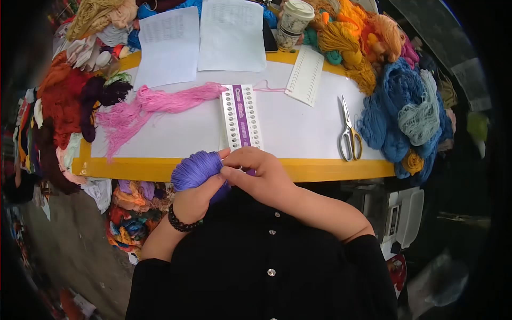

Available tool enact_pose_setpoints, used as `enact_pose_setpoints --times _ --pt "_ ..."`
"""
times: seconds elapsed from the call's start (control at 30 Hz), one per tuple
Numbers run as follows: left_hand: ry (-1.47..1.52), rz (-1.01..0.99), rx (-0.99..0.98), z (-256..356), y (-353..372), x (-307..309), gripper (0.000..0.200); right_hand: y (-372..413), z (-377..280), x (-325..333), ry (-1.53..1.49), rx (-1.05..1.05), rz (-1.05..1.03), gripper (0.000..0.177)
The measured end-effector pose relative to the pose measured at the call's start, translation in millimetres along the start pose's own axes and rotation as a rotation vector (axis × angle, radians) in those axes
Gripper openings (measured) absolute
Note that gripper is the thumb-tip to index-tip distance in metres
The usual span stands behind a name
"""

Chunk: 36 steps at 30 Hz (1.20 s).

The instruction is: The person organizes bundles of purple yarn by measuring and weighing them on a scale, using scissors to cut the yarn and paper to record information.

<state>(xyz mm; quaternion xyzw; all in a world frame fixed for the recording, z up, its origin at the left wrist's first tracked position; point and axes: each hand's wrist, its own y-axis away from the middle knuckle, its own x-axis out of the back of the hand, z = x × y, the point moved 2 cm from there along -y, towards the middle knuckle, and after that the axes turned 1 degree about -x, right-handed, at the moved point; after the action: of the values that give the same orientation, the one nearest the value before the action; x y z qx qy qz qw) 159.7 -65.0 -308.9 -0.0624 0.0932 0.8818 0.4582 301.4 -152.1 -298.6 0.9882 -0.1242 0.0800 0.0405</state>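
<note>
A bundled skein of purple thread (196,172) is held in front of my chest, just off the table's near edge. My left hand (205,194) wraps round it from below, thumb pointing at the bundle's right end. At that same end, my right hand (253,170) pinches with bent fingers and thumb, close against the left thumb. What exactly lies between the right fingertips is mostly hidden. Just beyond both hands, a white cross stitch thread card (241,114) with a purple stripe and rows of holes lies flat. Pink thread (170,101) spreads leftward from its upper end.
Scissors (348,133) lie at the right of the table, near heaps of blue yarn (400,101). A second punched card (305,74), printed sheets (232,37) and a lidded paper cup (293,24) sit farther back. Red yarn (58,96) is piled at left. Yellow tape (133,168) edges the table.
</note>
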Motion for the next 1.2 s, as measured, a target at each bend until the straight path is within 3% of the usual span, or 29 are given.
enact_pose_setpoints --times 0.27,0.4,0.93,1.2 --pt "0.167 0.015 0.153 -2.7 5.8 -1.3 0.042 2.9 1.8 -0.5 -0.514 -0.283 -0.083 0.012" --pt "0.156 0.028 0.186 -3.3 6.5 -2.8 0.041 4.1 0.6 2.2 -0.425 -0.271 -0.095 0.013" --pt "0.225 0.105 0.27 -8.2 4.7 -8.7 0.037 6.9 3.5 0.9 -0.527 -0.247 -0.021 0.014" --pt "0.123 0.135 0.179 -19.3 2.5 -5.0 0.029 9.1 5.0 1.8 -0.485 -0.297 -0.022 0.013"
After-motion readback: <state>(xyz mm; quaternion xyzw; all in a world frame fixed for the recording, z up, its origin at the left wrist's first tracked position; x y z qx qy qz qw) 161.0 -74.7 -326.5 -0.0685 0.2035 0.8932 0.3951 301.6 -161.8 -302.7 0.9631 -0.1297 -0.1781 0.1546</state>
